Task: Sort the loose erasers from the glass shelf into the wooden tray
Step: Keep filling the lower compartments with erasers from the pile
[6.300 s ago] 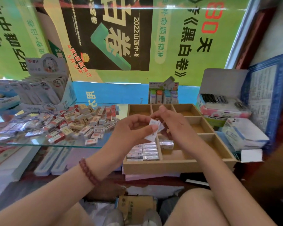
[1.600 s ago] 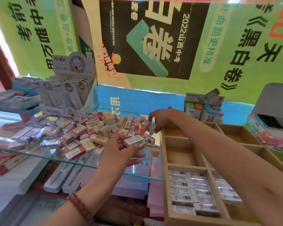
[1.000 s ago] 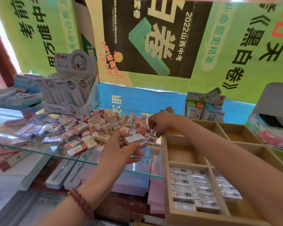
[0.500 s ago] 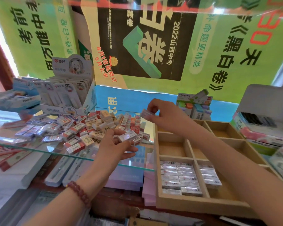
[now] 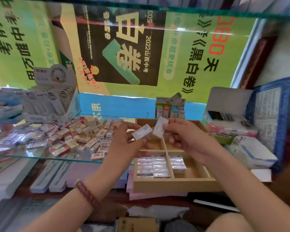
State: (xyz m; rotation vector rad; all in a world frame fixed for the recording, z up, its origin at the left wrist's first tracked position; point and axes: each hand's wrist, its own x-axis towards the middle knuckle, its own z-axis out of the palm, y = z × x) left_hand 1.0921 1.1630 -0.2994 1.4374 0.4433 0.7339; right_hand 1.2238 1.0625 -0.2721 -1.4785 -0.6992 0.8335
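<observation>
My left hand [image 5: 124, 139] pinches a white wrapped eraser [image 5: 142, 131] over the left side of the wooden tray [image 5: 172, 185]. My right hand [image 5: 186, 136] pinches a second white eraser [image 5: 160, 127] just right of it, above the tray's middle compartments. The two erasers nearly touch. Several wrapped erasers lie in neat rows [image 5: 151, 167] in the tray's two front compartments. A heap of loose erasers [image 5: 80, 138] covers the glass shelf [image 5: 40, 157] to the left.
A display box of correction tapes [image 5: 54, 97] stands behind the heap. A small box of bottles [image 5: 171, 108] sits behind the tray. Open stationery boxes [image 5: 228, 119] and a white packet [image 5: 251, 151] crowd the right. Flat boxes [image 5: 57, 174] lie under the shelf.
Both hands have left the heap on the shelf and come together over the tray, each carrying an eraser. The view has swung right and down.
</observation>
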